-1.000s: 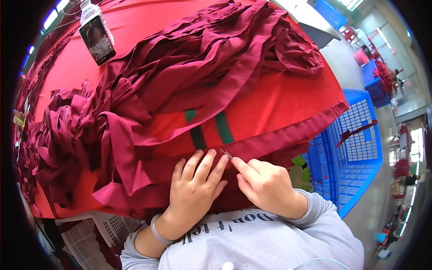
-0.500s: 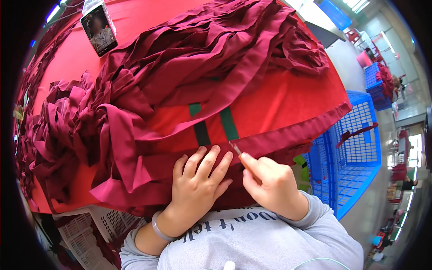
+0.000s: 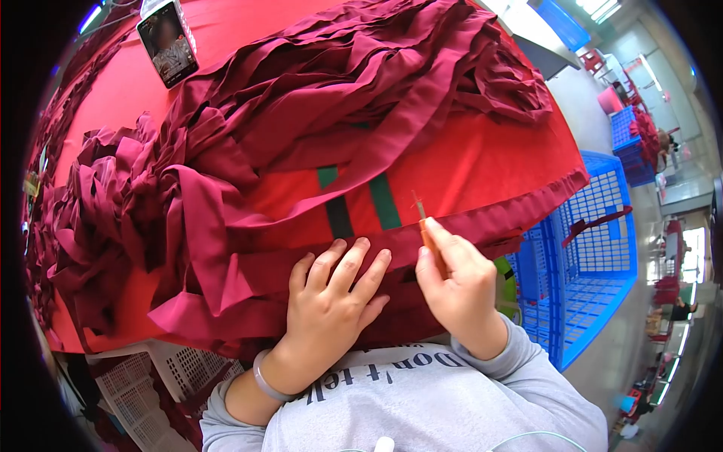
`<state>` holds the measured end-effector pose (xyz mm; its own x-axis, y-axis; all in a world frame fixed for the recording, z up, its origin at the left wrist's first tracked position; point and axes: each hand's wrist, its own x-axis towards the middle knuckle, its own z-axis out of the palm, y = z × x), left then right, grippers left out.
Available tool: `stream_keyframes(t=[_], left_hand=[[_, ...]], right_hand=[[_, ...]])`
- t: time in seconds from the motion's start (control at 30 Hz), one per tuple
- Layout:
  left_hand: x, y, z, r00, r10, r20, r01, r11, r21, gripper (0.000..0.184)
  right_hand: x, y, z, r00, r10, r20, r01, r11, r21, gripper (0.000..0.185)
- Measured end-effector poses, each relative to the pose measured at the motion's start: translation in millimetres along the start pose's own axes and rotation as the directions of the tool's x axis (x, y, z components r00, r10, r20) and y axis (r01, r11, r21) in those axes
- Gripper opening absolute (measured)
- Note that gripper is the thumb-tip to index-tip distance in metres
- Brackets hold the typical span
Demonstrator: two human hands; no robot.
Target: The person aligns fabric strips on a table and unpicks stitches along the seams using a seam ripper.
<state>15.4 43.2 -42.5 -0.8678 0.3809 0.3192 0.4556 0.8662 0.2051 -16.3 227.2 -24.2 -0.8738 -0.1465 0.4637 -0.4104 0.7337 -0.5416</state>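
My left hand (image 3: 335, 297) lies with fingers spread on a maroon fabric strip (image 3: 279, 258) along the near edge of the red-covered table. Pinched in my right hand (image 3: 459, 282) is a seam ripper (image 3: 424, 223) with an orange-brown handle and a thin, forked-looking tip. That tip points away from me, raised over the strip and the red cloth (image 3: 489, 169). Two dark green bands (image 3: 384, 202) cross the red cloth just beyond my hands. A long heap of crumpled maroon strips (image 3: 301, 98) covers the far and left parts of the table.
A phone (image 3: 167, 45) stands propped at the back left, its screen lit. Blue plastic crates (image 3: 599, 264) stand by the table's right edge, a maroon strip hanging over one. White perforated baskets (image 3: 139, 395) sit below the table at the lower left. More work areas show far right.
My right hand has lifted and moved right and away from me, taking the seam ripper's tip off the maroon strip near my left fingertips. My left hand stays almost still.
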Motion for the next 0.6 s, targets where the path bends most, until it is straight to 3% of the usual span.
stream_keyframes(t=[0.13,0.2,0.57,0.6], left_hand=[[-0.1,-2.0,3.7,0.996,-0.052,-0.073,0.039,0.986,-0.161,0.057],[-3.6,-5.7,9.8,0.99,-0.075,-0.122,0.041,0.965,-0.258,0.057],[0.7,-3.2,5.1,0.995,-0.023,-0.094,0.017,0.998,-0.057,0.047],[0.4,-3.6,5.8,0.996,-0.023,-0.091,0.018,0.998,-0.055,0.047]], right_hand=[[-10.2,-7.0,-9.2,0.968,-0.118,0.222,0.098,0.99,0.099,0.032],[-13.9,-11.0,-12.2,0.935,-0.114,0.336,0.099,0.993,0.062,0.034],[-7.9,-15.7,-1.1,0.933,-0.09,0.349,0.083,0.996,0.035,0.036],[-8.6,-14.3,3.8,0.954,-0.093,0.284,0.091,0.996,0.022,0.035]])
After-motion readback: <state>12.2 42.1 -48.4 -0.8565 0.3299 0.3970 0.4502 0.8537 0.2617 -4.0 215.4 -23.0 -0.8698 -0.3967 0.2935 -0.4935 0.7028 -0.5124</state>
